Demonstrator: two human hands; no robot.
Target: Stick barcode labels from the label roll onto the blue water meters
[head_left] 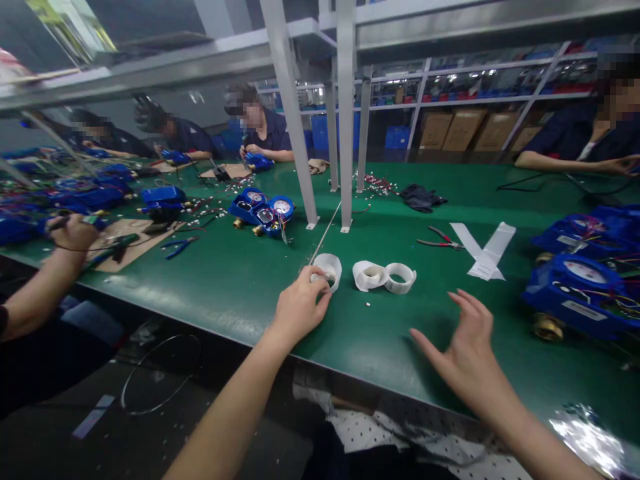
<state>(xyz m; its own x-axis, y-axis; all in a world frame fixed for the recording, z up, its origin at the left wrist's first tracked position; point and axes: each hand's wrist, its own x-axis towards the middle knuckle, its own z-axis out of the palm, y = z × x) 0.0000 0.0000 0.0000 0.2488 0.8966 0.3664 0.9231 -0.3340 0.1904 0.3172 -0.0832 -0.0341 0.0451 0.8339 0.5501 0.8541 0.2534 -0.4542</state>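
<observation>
My left hand (pixel 300 305) reaches to the table's front middle, its fingers curled onto the near left rim of a curled roll of white label strip (pixel 336 272). The fingertips partly hide that roll. My right hand (pixel 467 350) hovers over the table further right, fingers and thumb spread, with nothing in it. Between the hands, two more white rolls lie touching: a left roll (pixel 363 277) and a right roll (pixel 411 278). Beyond my right hand, flat white label strips (pixel 483 260) cross each other, beside red-handled pliers (pixel 440 239).
Blue meters (pixel 583 293) with brass fittings stand at the right; another blue meter pair (pixel 263 212) sits left of the metal posts (pixel 346 120). A co-worker's hand (pixel 75 233) works at the left near blue pliers (pixel 179 247). A dark cloth (pixel 421 198) lies further back.
</observation>
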